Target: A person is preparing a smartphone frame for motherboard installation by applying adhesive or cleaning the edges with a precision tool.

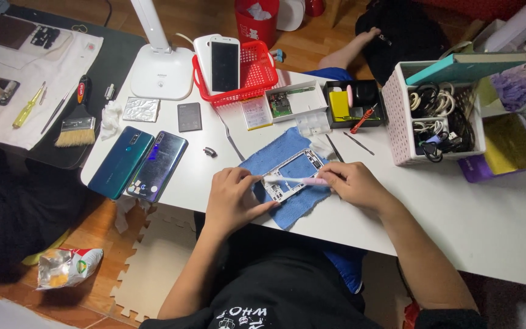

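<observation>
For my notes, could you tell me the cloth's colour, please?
Blue; the cloth shows in the head view.

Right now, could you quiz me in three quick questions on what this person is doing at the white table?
1. True or false: the right hand holds a pink toothbrush.
2. What lies under the opened phone frame? A) blue cloth B) red basket C) bare table
3. Which hand steadies the frame?

Key: 1 true. 2 A. 3 the left hand.
</observation>
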